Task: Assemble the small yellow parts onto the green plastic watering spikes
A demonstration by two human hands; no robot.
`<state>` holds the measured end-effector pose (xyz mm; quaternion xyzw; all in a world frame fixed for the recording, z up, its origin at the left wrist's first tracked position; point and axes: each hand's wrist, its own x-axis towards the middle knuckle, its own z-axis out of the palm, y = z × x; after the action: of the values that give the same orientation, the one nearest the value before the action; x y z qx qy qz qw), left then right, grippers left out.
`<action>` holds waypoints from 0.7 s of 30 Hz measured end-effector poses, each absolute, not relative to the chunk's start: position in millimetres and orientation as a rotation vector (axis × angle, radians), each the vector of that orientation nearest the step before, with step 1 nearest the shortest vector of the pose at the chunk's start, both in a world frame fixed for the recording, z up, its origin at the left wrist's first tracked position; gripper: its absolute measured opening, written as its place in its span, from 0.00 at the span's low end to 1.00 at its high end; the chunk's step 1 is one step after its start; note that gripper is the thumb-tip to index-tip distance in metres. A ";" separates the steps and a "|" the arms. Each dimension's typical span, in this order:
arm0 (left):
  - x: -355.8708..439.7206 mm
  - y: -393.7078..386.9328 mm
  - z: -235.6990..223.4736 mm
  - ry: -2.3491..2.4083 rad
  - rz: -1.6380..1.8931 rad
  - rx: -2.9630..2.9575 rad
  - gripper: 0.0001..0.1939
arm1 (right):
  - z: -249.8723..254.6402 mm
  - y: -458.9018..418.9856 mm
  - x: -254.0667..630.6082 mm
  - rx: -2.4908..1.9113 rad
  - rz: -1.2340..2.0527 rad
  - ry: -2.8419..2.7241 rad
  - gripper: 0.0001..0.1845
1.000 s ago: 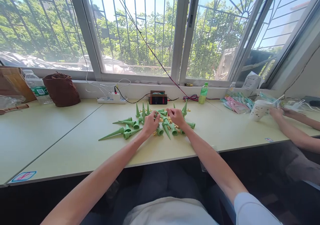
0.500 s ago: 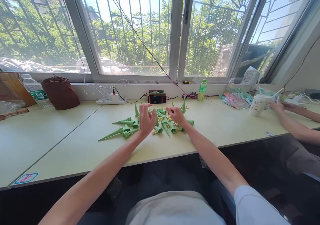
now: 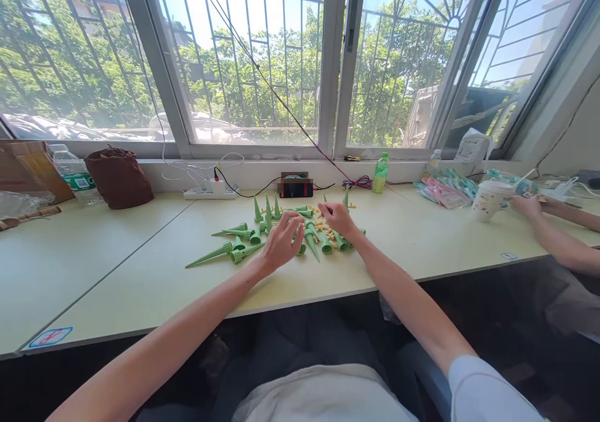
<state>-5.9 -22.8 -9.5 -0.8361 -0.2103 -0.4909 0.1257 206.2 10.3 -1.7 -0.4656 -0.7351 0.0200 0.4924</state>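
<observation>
My left hand (image 3: 282,242) hovers over the left part of a heap of green plastic plant-watering spikes (image 3: 209,255), its fingers bent to the right and its thumb apart. I see nothing in it. My right hand (image 3: 338,218) is closed above the right side of the heap, fingers curled in; whatever it holds, if anything, is hidden. Small yellow pieces (image 3: 324,227) lie scattered between the two hands among the spikes. Several spikes stand point up behind my left hand, such as one green spike (image 3: 257,210); others lie on their sides.
A phone (image 3: 295,188) leans at the back of the table (image 3: 154,284). A green bottle (image 3: 380,173) and a white cup (image 3: 490,200) stand to the right, near bagged items (image 3: 445,190). Another person's hands (image 3: 527,208) work at far right. A power strip (image 3: 210,190) and brown bag (image 3: 119,177) sit left.
My left hand has tipped over to the right and lowered, uncovering upright spikes behind it. My right hand has moved slightly to the right and stays closed. The view has shifted a little.
</observation>
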 end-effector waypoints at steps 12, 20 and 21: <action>30.3 -45.1 10.9 -0.557 -0.621 -2.678 0.13 | 3.7 9.9 211.2 -1.157 -0.004 -1.773 0.28; 68.6 -35.9 1.9 -0.670 -0.413 -2.802 0.18 | 5.6 8.7 212.8 -1.163 0.012 -1.756 0.29; 67.4 -34.8 0.6 -0.666 -0.416 -2.817 0.17 | 6.0 8.5 212.7 -1.166 0.008 -1.756 0.29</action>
<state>67.4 -34.8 0.6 -0.9576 -0.2264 -0.1413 0.1086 212.7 8.5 6.0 -0.4809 -0.7243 0.0032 0.4941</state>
